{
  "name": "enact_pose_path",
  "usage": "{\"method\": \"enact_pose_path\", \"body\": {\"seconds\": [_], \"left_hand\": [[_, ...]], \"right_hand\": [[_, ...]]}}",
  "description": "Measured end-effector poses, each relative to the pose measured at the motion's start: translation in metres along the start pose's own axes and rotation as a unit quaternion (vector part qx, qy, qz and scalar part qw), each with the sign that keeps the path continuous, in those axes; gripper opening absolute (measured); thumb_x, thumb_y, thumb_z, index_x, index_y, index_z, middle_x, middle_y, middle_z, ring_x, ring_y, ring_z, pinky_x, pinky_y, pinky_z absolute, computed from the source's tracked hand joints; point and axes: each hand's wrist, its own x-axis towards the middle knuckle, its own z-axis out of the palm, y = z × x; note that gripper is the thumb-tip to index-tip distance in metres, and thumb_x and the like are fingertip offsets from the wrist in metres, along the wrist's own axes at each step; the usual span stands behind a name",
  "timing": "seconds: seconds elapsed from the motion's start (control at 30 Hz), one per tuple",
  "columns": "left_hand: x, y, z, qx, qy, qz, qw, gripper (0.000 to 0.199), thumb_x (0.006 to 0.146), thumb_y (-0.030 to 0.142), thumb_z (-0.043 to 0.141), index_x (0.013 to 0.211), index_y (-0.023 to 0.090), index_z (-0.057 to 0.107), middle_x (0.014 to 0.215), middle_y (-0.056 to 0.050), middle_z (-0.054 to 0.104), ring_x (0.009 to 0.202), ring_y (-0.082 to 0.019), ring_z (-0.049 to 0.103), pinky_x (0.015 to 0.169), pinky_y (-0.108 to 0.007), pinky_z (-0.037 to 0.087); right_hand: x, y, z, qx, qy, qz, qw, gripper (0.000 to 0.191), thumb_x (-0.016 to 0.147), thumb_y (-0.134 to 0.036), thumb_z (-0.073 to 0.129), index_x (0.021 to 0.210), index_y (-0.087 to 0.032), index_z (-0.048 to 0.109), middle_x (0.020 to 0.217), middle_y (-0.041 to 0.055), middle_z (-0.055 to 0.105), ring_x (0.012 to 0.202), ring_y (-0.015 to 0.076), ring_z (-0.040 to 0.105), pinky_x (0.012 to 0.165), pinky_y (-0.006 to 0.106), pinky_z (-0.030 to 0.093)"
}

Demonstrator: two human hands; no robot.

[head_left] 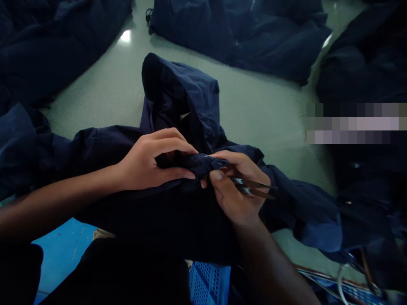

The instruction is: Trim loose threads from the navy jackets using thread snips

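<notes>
Fingers of your left hand are clenched, curled over a bunched fold of the navy hooded jacket, with the fold pinched toward the palm. Right hand is closed around small metal snips, right thumb pressed on top and blades pointing away to the right. Its fingertips sit against the same fold, so your hands are almost touching. Small metal glint on the fold: can't tell what it is. Left forearm comes in low from the left edge; right forearm rises from the bottom right. Jacket lies spread under and around both hands, hood standing up beyond them, sleeve running off right. Further out: piles of navy garments on a pale green surface, and a blue plastic crate at the bottom edge.
</notes>
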Motion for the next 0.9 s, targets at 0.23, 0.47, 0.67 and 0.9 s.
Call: {"method": "enact_pose_path", "body": {"seconds": [0.23,0.47,0.67,0.9], "left_hand": [[0.0048,0.0029,-0.0043,-0.008,-0.045,0.011,0.999,0.016,0.091,0.032,0.079,0.096,0.019,0.071,0.092,-0.004,0.075,0.085,-0.015,0.067,0.081,-0.03,0.054],[0.0064,0.0013,-0.0069,-0.081,-0.109,0.036,0.99,0.01,0.096,0.026,0.073,0.093,0.019,0.066,0.093,-0.005,0.072,0.088,-0.016,0.066,0.087,-0.035,0.051],[0.0068,0.0067,-0.005,-0.211,-0.12,-0.051,0.969,0.009,0.092,0.021,0.075,0.087,0.019,0.069,0.099,-0.007,0.068,0.091,-0.015,0.068,0.083,-0.029,0.059],[0.0045,0.0079,-0.0041,-0.253,-0.114,-0.119,0.953,0.012,0.089,0.021,0.078,0.086,0.018,0.067,0.094,-0.006,0.071,0.087,-0.015,0.069,0.082,-0.029,0.058]], "right_hand": [[-0.0021,0.0007,-0.0003,0.047,-0.034,0.065,0.996,0.023,0.099,-0.038,0.071,0.117,-0.023,0.074,0.085,0.0022,0.072,0.058,0.0109,0.064,0.052,0.027,0.053],[0.001,-0.0005,0.0014,0.05,-0.061,0.053,0.996,0.017,0.101,-0.04,0.066,0.107,-0.026,0.074,0.09,0.0029,0.068,0.06,0.0105,0.059,0.052,0.027,0.05],[0.0034,0.001,0.0036,0.017,-0.072,0.06,0.995,0.022,0.098,-0.044,0.064,0.097,-0.024,0.072,0.081,0.0017,0.062,0.062,0.0126,0.054,0.051,0.028,0.045],[0.0066,-0.0071,0.0023,-0.005,-0.07,-0.022,0.997,0.015,0.095,-0.032,0.069,0.106,-0.026,0.076,0.095,0.0043,0.068,0.067,0.0142,0.062,0.05,0.03,0.047]]}}
